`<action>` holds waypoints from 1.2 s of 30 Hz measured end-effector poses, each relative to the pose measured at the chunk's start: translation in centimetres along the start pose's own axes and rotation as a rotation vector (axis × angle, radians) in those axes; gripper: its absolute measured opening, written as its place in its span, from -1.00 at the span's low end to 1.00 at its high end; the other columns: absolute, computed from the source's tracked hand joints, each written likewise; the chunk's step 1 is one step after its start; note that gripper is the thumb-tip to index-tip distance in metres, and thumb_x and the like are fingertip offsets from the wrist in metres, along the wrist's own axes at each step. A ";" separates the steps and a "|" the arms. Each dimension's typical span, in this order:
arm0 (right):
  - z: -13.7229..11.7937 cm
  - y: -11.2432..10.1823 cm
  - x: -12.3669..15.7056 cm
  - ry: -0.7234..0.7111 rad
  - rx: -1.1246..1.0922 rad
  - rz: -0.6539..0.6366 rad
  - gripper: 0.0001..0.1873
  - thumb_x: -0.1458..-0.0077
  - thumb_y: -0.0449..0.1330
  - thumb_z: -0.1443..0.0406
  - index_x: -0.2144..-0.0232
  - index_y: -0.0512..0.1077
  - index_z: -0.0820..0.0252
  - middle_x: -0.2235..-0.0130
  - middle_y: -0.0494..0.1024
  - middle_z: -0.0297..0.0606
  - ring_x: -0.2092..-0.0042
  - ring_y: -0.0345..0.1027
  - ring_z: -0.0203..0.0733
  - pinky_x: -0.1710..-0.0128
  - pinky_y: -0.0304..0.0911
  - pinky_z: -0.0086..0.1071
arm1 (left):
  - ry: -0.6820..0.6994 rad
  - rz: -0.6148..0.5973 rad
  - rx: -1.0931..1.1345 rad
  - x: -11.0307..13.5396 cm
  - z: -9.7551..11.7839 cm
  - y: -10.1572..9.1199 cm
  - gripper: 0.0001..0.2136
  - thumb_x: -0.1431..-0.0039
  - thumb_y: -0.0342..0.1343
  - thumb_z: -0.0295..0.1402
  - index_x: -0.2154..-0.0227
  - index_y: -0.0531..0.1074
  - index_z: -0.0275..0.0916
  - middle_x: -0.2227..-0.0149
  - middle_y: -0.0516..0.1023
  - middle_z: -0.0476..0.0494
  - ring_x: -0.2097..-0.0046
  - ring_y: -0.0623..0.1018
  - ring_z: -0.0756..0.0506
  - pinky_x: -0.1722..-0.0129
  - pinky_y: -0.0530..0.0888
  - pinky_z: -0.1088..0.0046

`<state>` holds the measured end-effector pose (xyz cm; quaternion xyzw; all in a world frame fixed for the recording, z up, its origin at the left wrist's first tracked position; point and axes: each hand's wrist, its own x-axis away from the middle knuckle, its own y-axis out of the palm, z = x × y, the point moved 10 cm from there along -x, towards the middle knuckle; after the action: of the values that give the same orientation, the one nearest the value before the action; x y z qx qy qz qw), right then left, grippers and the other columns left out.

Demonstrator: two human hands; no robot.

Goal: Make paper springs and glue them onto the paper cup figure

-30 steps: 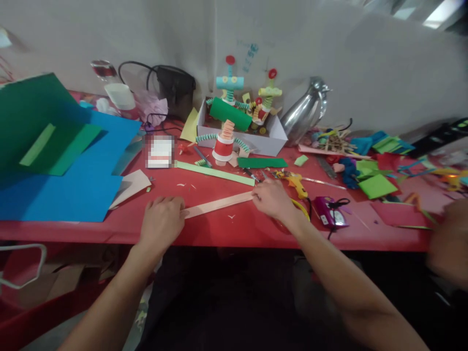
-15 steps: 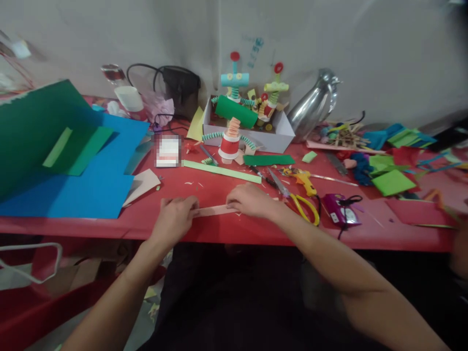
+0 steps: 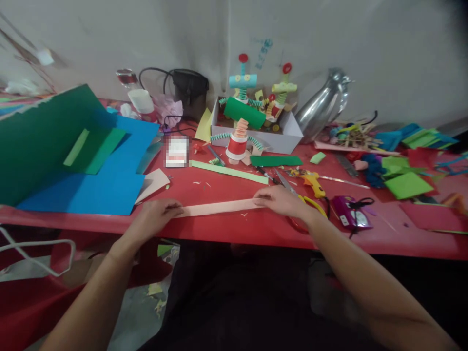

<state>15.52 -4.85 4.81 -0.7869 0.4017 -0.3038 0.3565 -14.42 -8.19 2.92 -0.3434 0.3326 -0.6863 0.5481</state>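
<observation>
A long pale peach paper strip (image 3: 217, 208) stretches between my hands, low over the red table near its front edge. Its left end is pinched by my left hand (image 3: 161, 214), fingers closed. At the other end, my right hand (image 3: 278, 199) closes its fingers on the strip. Behind it lies a light green paper strip (image 3: 230, 171). Yellow-handled scissors (image 3: 312, 204) lie partly hidden beneath my right hand and wrist. Further back stands a red paper cup figure (image 3: 237, 146) with coiled green arms and a folded peach paper stack on top.
A white box (image 3: 265, 138) holds two more paper figures and a green roll. A steel jug (image 3: 321, 105), yellow glue gun (image 3: 312, 183) and purple device (image 3: 349, 212) are to the right. Blue card (image 3: 109, 195) covers the left side; paper scraps lie at right.
My hands have moved apart, and far more of the peach strip shows between them. The view has shifted slightly left, and my right hand now covers part of the scissors.
</observation>
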 end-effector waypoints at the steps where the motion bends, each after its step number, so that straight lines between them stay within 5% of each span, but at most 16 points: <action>1: 0.3 -0.3 0.1 0.026 -0.012 0.016 -0.80 -0.17 0.14 0.22 0.29 0.56 0.11 0.30 0.63 -0.31 0.28 0.43 -0.20 0.31 0.17 -0.39 | -0.021 -0.007 0.015 0.0 -0.5 0.0 -0.66 -0.11 0.02 -0.02 0.34 0.57 -0.13 0.22 0.65 -0.08 0.17 0.57 -0.19 0.24 0.37 0.45; 7: 0.9 -0.4 0.4 0.045 -0.104 0.036 -0.80 -0.09 0.17 0.21 0.33 0.57 0.12 0.31 0.63 -0.31 0.27 0.45 -0.18 0.27 0.23 -0.35 | -0.025 -0.068 0.086 0.3 -1.3 -0.3 -0.70 -0.08 0.07 -0.07 0.35 0.61 -0.13 0.25 0.67 -0.09 0.19 0.58 -0.19 0.23 0.39 0.46; 12: -1.5 -0.1 0.1 -0.009 -0.163 0.048 -0.82 -0.07 0.18 0.21 0.37 0.56 0.13 0.35 0.63 -0.31 0.31 0.46 -0.17 0.31 0.26 -0.35 | 0.110 -0.181 0.098 -0.1 5.2 0.9 -0.75 -0.05 0.14 -0.15 0.24 0.60 -0.07 0.18 0.66 -0.07 0.14 0.58 -0.19 0.19 0.39 0.45; 16: -3.4 -1.3 -0.5 -0.077 -0.235 0.123 -0.84 -0.05 0.22 0.21 0.36 0.56 0.14 0.36 0.62 -0.32 0.31 0.45 -0.19 0.27 0.26 -0.36 | 0.061 -0.313 0.341 -0.8 8.8 3.9 -0.80 -0.11 0.10 -0.21 0.47 0.57 -0.16 0.45 0.63 -0.11 0.37 0.60 -0.13 0.36 0.41 0.45; 20: -0.2 -5.2 0.2 0.038 -0.196 0.456 -0.74 -0.15 0.13 0.16 0.36 0.54 0.19 0.43 0.57 -0.26 0.34 0.42 -0.14 0.26 0.27 -0.28 | -0.143 -0.304 0.764 -0.4 6.8 4.8 -0.84 -0.08 0.20 -0.25 0.48 0.54 -0.23 0.46 0.63 -0.16 0.35 0.62 -0.11 0.29 0.48 0.44; 23: 0.5 -6.9 2.2 0.101 -0.011 0.739 -0.79 -0.14 0.11 0.28 0.27 0.54 0.19 0.18 0.59 -0.10 0.08 0.41 0.03 0.02 0.22 -0.08 | -0.304 -0.172 1.167 0.3 4.9 4.4 -0.87 -0.01 0.30 -0.32 0.43 0.53 -0.26 0.40 0.64 -0.19 0.31 0.63 -0.09 0.23 0.51 0.44; 25: -1.9 -5.4 2.5 -0.003 0.014 0.754 -0.75 -0.13 0.11 0.32 0.17 0.52 0.18 0.00 0.52 -0.05 -0.09 0.31 0.09 -0.11 0.13 0.00 | -0.374 -0.064 1.434 0.6 4.7 4.6 -0.86 0.06 0.35 -0.41 0.43 0.50 -0.27 0.37 0.64 -0.18 0.29 0.63 -0.07 0.19 0.53 0.44; 27: -5.2 -1.9 2.0 -0.140 -0.141 0.594 -0.72 -0.21 0.08 0.25 0.09 0.48 0.17 0.01 0.54 -0.08 -0.07 0.36 0.01 -0.10 0.18 -0.07 | -0.382 0.017 1.621 0.5 5.4 5.0 -0.85 0.06 0.35 -0.45 0.41 0.49 -0.28 0.37 0.61 -0.11 0.29 0.61 -0.03 0.19 0.53 0.50; 31: -9.9 4.6 1.2 -0.186 -0.439 0.286 -0.65 -0.22 0.13 0.13 -0.01 0.38 0.10 0.09 0.61 -0.17 0.10 0.51 -0.09 0.12 0.35 -0.27 | -0.378 0.134 1.768 0.3 6.5 6.0 -0.83 0.06 0.37 -0.41 0.43 0.47 -0.26 0.51 0.48 0.06 0.48 0.49 0.09 0.45 0.46 0.61; 36: -9.5 5.3 1.6 -0.120 -0.244 0.273 -0.78 -0.26 0.07 0.20 0.16 0.49 0.08 0.30 0.64 -0.25 0.29 0.52 -0.09 0.29 0.30 -0.33 | -0.338 0.215 1.728 0.5 5.6 4.7 -0.79 0.15 0.40 -0.44 0.47 0.45 -0.25 0.45 0.51 0.05 0.41 0.50 0.09 0.37 0.45 0.58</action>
<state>6.83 -11.43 6.18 -0.7792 0.5167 -0.1543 0.3195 -7.38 -9.97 2.06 0.1267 -0.3568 -0.5824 0.7193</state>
